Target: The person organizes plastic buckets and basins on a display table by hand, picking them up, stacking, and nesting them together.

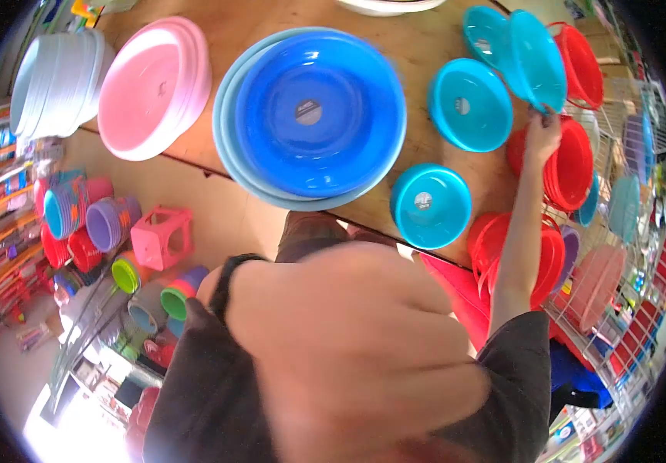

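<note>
At the right of the head view, my right hand (543,139) grips the lower rim of a teal basin (539,58), which is tilted up. Beside it are two more teal basins, one (470,104) flat on the table and a smaller one (431,205) at the near edge; another teal basin (485,35) is partly covered by the held one. My left hand (356,332), with a dark band at the wrist, is large and blurred close to the camera. Its fingers are curled closed, and anything inside them is hidden.
A blue basin (317,116) sits in paler ones on the wooden table (418,69). Pink basins (148,92) and white basins (55,85) stand left. Red basins (572,162) and a wire rack (610,332) line the right. A pink stool (161,239) stands on the floor.
</note>
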`<state>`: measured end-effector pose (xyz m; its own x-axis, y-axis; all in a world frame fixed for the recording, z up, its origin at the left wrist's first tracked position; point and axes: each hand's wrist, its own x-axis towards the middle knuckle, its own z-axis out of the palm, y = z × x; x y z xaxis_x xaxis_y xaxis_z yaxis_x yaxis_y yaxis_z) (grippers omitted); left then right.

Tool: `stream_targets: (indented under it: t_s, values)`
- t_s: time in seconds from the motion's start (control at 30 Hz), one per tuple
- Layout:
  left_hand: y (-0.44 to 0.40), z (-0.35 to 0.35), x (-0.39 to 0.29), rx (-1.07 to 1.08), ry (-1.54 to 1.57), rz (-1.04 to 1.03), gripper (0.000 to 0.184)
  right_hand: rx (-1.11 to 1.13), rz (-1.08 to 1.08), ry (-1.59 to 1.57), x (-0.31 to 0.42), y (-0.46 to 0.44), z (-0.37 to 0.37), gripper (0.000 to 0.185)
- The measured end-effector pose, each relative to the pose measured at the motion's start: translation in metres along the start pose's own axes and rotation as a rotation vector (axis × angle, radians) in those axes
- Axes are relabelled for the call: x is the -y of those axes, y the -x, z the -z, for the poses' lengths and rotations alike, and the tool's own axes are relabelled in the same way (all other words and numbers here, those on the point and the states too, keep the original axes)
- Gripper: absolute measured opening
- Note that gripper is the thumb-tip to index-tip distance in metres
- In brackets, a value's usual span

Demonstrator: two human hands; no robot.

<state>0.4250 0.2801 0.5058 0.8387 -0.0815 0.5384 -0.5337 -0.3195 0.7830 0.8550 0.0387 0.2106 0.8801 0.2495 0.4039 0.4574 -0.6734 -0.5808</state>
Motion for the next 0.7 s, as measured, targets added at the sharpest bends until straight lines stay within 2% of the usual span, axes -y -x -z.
stream_targets:
  t_s: [0.07, 0.1, 0.13, 0.17, 0.27, 0.33, 0.43, 0.53, 0.7]
  values:
    - [0.006, 0.000, -0.005, -0.160, -0.083, 0.032, 0.039, -0.009, -0.053, -0.142, 0.004, 0.031, 0.003, 0.029]
    - [0.012, -0.004, -0.002, -0.240, -0.109, 0.073, 0.039, -0.005, -0.076, -0.100, 0.019, 0.044, 0.008, 0.028]
    - [0.021, -0.005, 0.014, -0.183, -0.124, -0.040, 0.039, 0.006, -0.101, -0.060, 0.035, 0.060, 0.013, 0.028]
    - [0.031, -0.006, 0.030, -0.154, -0.107, -0.003, 0.032, 0.016, -0.114, -0.043, 0.047, 0.073, 0.017, 0.027]
    - [0.072, -0.020, 0.055, -0.062, -0.077, 0.213, 0.023, 0.039, -0.128, -0.042, 0.041, 0.101, 0.015, 0.024]
    - [0.100, -0.031, 0.057, -0.053, -0.192, 0.361, 0.026, 0.034, -0.149, -0.047, 0.037, 0.118, 0.012, 0.023]
    - [0.127, -0.051, 0.059, -0.123, -0.173, 0.660, 0.027, 0.048, -0.162, -0.029, 0.040, 0.138, 0.008, 0.023]
    - [0.139, -0.068, 0.066, -0.282, -0.289, 0.712, 0.021, 0.041, -0.168, -0.103, 0.045, 0.148, 0.000, 0.024]
    - [0.151, -0.068, 0.072, -0.313, -0.427, 0.742, 0.017, 0.072, -0.133, -0.071, 0.041, 0.162, -0.017, 0.026]
